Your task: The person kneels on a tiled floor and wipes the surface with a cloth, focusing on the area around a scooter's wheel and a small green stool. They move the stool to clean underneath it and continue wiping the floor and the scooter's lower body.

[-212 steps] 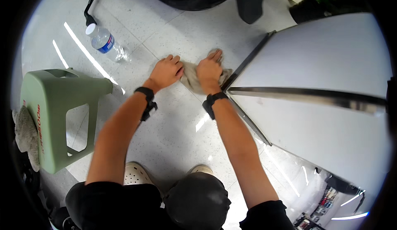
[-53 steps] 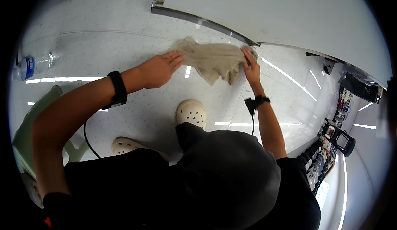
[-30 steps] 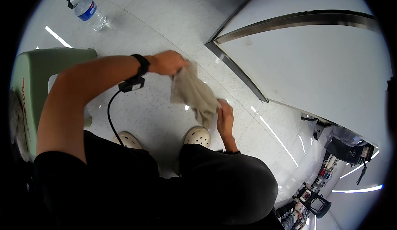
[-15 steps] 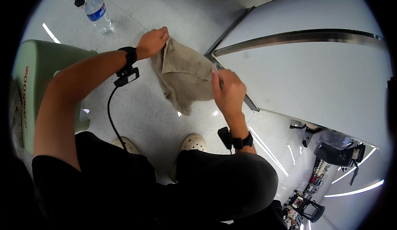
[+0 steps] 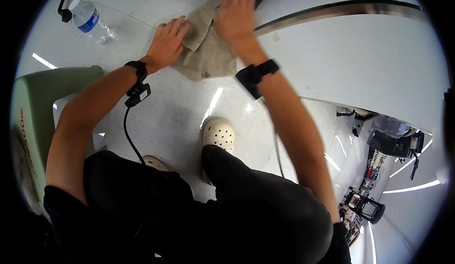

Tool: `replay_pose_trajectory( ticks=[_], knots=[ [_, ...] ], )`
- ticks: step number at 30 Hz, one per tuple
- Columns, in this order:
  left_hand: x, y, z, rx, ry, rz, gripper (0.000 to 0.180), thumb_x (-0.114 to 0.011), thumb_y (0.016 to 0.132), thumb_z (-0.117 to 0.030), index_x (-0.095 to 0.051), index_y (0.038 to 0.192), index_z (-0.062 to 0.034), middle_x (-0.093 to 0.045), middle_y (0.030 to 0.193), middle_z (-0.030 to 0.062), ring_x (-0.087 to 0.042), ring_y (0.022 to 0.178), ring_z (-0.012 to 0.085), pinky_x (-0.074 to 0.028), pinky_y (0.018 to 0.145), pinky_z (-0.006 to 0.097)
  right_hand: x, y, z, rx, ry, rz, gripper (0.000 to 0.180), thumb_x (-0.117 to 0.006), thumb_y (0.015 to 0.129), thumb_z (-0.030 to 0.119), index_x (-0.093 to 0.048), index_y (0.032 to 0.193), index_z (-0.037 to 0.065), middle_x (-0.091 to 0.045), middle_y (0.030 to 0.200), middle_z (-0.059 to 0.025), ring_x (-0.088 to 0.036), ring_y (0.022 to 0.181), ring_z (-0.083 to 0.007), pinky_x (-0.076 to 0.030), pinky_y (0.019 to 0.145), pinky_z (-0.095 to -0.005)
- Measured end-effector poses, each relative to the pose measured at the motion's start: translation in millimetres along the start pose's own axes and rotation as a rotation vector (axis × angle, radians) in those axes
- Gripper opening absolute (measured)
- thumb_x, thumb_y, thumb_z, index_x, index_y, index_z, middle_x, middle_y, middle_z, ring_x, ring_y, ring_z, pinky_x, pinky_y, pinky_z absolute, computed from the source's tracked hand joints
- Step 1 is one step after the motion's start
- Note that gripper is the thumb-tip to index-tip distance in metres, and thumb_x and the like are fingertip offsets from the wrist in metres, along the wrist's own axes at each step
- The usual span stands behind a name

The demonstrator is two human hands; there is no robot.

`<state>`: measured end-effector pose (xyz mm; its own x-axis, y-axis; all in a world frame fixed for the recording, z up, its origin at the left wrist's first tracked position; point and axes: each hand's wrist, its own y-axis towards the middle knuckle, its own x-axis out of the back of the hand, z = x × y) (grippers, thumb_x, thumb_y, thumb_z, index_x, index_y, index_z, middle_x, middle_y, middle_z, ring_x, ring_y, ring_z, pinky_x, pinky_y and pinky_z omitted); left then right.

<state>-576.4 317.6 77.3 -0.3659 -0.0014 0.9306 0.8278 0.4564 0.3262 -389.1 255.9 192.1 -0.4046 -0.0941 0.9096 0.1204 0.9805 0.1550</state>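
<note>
Setting: pale speckled floor (image 5: 180,117) under a seated person; a large white panel (image 5: 360,60) with a dark metal edge strip (image 5: 332,11) fills the 1 to 3 o'clock sector.
Cloth: beige cloth (image 5: 206,55) lying on the floor at 12 o'clock, touching the panel's corner; its long axis runs from 11 o'clock to 5 o'clock, with the loose lower corner pointing toward the person.
Left hand: left hand (image 5: 167,46) lies flat on the cloth's left edge, palm down; its fingers (image 5: 176,25) are extended and slightly spread, pressing the fabric against the floor and pointing to 1 o'clock.
Right hand: right hand (image 5: 235,19) rests on the cloth's upper right part, blurred; fingers curled together over a fold of fabric, though whether they pinch it cannot be told.
Wrists: a black band (image 5: 138,69) with a trailing cable on the left wrist, a black band (image 5: 258,74) on the right.
Surroundings: plastic water bottle (image 5: 90,19) at 10 o'clock, well apart from the cloth; green stool (image 5: 33,117) at 9 o'clock; white perforated clog (image 5: 218,136) near centre.
</note>
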Motion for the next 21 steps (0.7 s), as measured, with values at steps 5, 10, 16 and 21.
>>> replay_pose_trajectory(
  ticks=[5,10,16,21],
  knots=[
    [-16.6,-3.1,-5.6,-0.152,-0.16,0.225,0.048,-0.058,0.087,-0.011,-0.045,0.133,-0.0017,-0.036,0.146,0.0162,-0.039,0.133,0.0317,-0.029,0.112,0.045,-69.7,-10.0,68.1,-0.225,0.576,0.351,0.067,-0.053,0.092,0.032,-0.037,0.135,-0.017,-0.033,0.145,-0.0312,-0.026,0.136,-0.0452,-0.017,0.115,-0.0487],
    [-13.6,-14.6,0.7,-0.151,-0.112,0.217,0.042,-0.056,0.093,-0.017,-0.045,0.132,-0.0042,-0.038,0.144,0.0137,-0.037,0.135,0.0298,-0.03,0.113,0.045,-124.3,3.7,48.2,-0.538,0.607,0.246,0.069,-0.049,0.094,0.034,-0.033,0.136,-0.018,-0.032,0.142,-0.0378,-0.022,0.137,-0.0459,-0.015,0.116,-0.0479],
    [-8.9,-20.6,6.1,-0.088,-0.105,0.255,0.042,-0.055,0.095,-0.019,-0.044,0.133,-0.0062,-0.036,0.146,0.0129,-0.038,0.135,0.0287,-0.029,0.115,0.045,-117.4,13.5,41.5,-0.495,0.467,0.245,0.038,-0.058,0.09,0.021,-0.063,0.11,-0.012,-0.049,0.131,-0.027,-0.039,0.126,-0.0439,-0.033,0.108,-0.0479],
    [-9.8,2.0,0.7,-0.104,-0.253,0.282,0.045,-0.054,0.09,-0.006,-0.045,0.135,-0.008,-0.035,0.148,0.0106,-0.037,0.136,0.0284,-0.029,0.115,0.045,-78.0,27.9,10.8,-0.475,0.433,0.124,0.019,-0.07,0.078,0.009,-0.07,0.091,-0.004,-0.055,0.113,-0.0198,-0.057,0.1,-0.0361,-0.054,0.08,-0.0429]
  ],
)
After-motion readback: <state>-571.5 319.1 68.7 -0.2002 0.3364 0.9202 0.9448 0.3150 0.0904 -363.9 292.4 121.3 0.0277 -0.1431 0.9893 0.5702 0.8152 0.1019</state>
